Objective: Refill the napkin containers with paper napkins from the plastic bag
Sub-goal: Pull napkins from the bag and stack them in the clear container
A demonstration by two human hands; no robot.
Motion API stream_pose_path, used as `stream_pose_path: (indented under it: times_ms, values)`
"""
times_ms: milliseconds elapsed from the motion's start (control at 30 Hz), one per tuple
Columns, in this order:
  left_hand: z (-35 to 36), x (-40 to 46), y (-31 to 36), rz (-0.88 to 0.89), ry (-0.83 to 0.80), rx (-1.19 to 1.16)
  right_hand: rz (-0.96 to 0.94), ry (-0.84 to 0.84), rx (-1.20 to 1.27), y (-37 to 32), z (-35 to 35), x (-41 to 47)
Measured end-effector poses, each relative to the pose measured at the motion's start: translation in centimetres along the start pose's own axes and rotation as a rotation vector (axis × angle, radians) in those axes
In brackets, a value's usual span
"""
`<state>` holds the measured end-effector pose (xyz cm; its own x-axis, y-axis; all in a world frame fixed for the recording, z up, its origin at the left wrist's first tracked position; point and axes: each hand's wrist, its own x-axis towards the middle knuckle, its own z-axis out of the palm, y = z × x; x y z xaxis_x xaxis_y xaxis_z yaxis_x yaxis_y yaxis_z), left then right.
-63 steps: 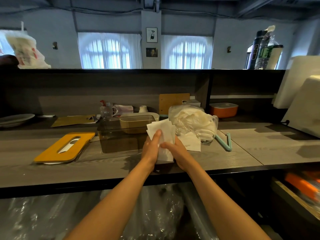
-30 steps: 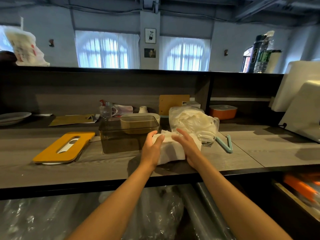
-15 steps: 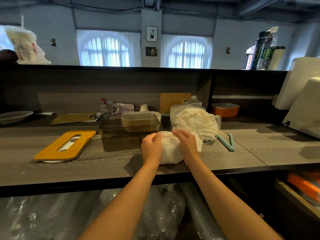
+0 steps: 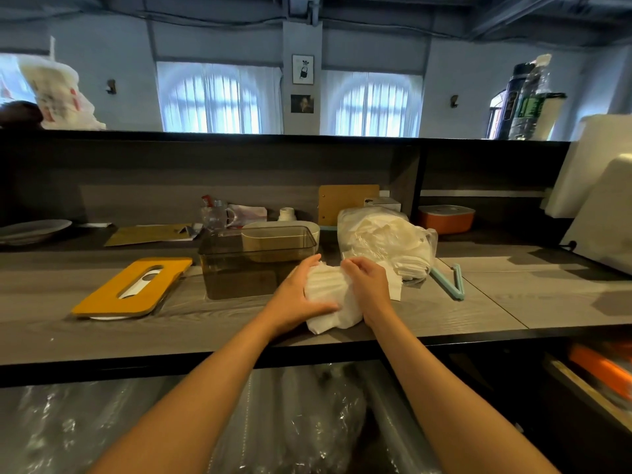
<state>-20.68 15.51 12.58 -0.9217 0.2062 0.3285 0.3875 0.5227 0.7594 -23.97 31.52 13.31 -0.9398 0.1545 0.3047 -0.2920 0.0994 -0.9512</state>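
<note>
napkin stack (image 4: 330, 299): was upright | now bent over on counter (image 4: 444, 313), both hands folding

A white plate (image 4: 32, 230) sits at the far left of the grey wood-grain desk (image 4: 496, 292), with a flat brown paper envelope (image 4: 150, 234) lying further right along the back. A small clear glass mug (image 4: 214, 217) stands beside it, and a tan board (image 4: 347, 201) leans upright against the back panel. An orange lidded box (image 4: 446, 218) rests in the right-hand recess. A pale blue clip (image 4: 451, 280) lies on the desk. On the top ledge stand a bagged cup (image 4: 56, 94) at left and bottles (image 4: 528, 100) at right.
</note>
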Motion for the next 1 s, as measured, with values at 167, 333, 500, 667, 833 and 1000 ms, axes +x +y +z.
stream_pose_path:
  times_ms: [167,333,500,667,833,1000]
  values:
    - [0.1,-0.1,-0.2,0.104,0.036,0.164,-0.03,-0.035,0.144,-0.9,-0.2,-0.9]
    - [0.0,0.1,-0.9,0.065,-0.002,0.062,0.009,-0.111,0.095,-0.9,-0.3,-1.4]
    - [-0.2,-0.2,-0.6,0.084,0.043,-0.033,0.044,-0.096,0.016,-0.9,-0.2,-1.3]
    - [-0.6,-0.3,-0.8,0.017,0.082,-0.185,-0.028,-0.048,0.014,-1.1,0.1,-1.6]
    - [-0.8,-0.4,-0.6,-0.025,0.068,-0.283,0.083,-0.096,0.075,-1.5,0.1,-1.3]
    - [-0.9,-0.5,-0.5,-0.023,0.041,-0.318,-0.074,-0.121,0.035,-3.1,-0.6,-0.5]
